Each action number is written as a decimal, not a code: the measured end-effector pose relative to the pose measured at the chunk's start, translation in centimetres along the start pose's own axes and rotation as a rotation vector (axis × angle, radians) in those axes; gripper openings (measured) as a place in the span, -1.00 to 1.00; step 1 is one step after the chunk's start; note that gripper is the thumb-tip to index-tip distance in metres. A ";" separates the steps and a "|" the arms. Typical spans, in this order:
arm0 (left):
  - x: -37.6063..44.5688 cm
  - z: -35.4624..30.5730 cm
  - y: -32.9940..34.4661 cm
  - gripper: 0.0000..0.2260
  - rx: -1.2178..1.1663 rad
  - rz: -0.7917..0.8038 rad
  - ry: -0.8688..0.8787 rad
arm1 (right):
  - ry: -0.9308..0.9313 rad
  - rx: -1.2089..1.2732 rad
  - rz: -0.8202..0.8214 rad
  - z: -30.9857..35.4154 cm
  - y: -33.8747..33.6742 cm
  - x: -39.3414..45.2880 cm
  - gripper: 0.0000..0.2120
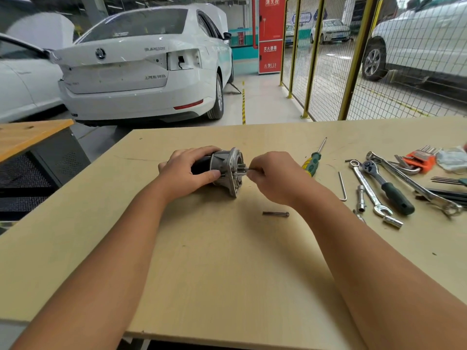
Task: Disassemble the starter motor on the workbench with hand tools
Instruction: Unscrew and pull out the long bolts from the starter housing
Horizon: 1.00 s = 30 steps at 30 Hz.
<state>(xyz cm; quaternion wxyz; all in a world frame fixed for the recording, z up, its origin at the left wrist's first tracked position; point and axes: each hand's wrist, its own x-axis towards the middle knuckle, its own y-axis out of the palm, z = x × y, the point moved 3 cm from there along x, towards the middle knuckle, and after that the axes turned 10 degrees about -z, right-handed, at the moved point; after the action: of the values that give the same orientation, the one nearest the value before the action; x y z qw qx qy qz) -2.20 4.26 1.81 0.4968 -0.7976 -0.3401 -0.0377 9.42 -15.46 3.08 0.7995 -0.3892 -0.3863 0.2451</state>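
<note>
Starter motor (225,170) is gripped by the left hand (188,171); a thin piece — unidentifiable — is pinched by the right hand (274,176); a loose bolt (276,213) and wrenches (367,189) are laid nearby on the counter (227,261).

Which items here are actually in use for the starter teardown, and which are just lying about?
In use: starter motor, gripped by left hand; right hand pinching something thin at its flange end.

Lying about: loose bolt, screwdriver, ratchet, hex key set, loose socket.

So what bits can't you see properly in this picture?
Head view only:
- What the right hand pinches at the starter motor: too thin, fingers cover it.
- Motor's black body: under the left hand.
- Hex key set sizes: too small.
- Clear bag: blurred, cut off by the right edge.
</note>
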 end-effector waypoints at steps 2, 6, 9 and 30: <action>0.0 -0.1 -0.1 -0.49 -0.013 0.003 0.002 | -0.010 -0.042 0.001 0.0 0.1 0.1 -0.83; 0.0 -0.1 -0.1 -0.44 0.002 0.006 0.017 | 0.013 -0.157 -0.073 -0.1 -0.1 0.0 -0.94; 0.0 0.0 0.0 -0.46 0.009 -0.002 0.021 | 0.035 -0.152 -0.098 0.1 -0.2 -0.2 -0.87; 0.1 0.1 0.1 -0.49 -0.019 -0.030 0.018 | 0.016 0.160 -0.161 0.7 2.0 -0.2 -0.78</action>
<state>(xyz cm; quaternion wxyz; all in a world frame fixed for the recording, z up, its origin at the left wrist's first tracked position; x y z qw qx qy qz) -2.07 4.34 1.75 0.4916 -0.7968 -0.3470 -0.0554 8.58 -14.15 1.62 0.8482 -0.2938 -0.3891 0.2072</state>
